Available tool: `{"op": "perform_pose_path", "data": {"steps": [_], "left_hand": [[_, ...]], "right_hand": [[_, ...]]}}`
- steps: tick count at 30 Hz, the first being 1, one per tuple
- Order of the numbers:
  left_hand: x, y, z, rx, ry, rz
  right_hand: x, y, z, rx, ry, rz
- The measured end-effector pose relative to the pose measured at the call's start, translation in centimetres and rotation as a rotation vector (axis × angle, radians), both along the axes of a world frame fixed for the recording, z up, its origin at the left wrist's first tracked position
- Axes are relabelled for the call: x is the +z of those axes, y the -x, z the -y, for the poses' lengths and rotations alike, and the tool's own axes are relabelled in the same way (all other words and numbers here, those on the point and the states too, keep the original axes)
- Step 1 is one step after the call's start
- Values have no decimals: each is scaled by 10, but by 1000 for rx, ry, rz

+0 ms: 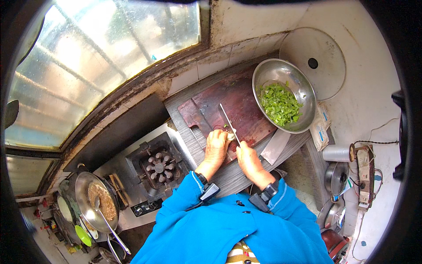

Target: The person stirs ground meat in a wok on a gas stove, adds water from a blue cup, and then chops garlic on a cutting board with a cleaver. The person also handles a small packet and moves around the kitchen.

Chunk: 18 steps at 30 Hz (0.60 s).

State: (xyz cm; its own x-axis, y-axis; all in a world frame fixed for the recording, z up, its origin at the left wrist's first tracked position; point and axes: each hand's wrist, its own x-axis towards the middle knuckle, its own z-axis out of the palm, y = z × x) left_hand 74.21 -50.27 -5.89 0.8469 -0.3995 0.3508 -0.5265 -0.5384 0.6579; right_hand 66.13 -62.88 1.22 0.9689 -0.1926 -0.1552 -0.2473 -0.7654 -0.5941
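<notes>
My left hand (216, 147) pins a small pale vegetable piece (230, 136), possibly garlic or a scallion end, against the wooden cutting board (211, 85). In my right hand (248, 157) is a kitchen knife (228, 119), its blade on edge against the right side of that piece. A few green scraps lie by the blade. At the board's right end, a steel bowl (301, 84) holds chopped leafy greens (280, 104). A second broad-bladed knife, a cleaver (276, 147), lies flat below the bowl, to the right of my right hand.
Left of the board is a gas burner (159, 168). Beyond it, a wok (84, 201) holds beige food (104, 201) and a metal spoon (105, 216). A glass lid (324, 79) leans on the wall behind the bowl. White packets (319, 132) lie beside it, near a plastic roll (336, 153).
</notes>
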Motion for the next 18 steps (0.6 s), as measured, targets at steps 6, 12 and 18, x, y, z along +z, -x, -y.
{"op": "perform_pose_path", "data": {"steps": [6, 12, 18], "left_hand": [[1, 0, 0, 7, 29, 6], [-2, 1, -3, 17, 12, -4], [-2, -2, -5, 16, 22, 5]], "right_hand": [[-1, -2, 4, 9, 26, -29], [0, -1, -7, -14, 3, -35], [-1, -3, 0, 6, 17, -26]]}}
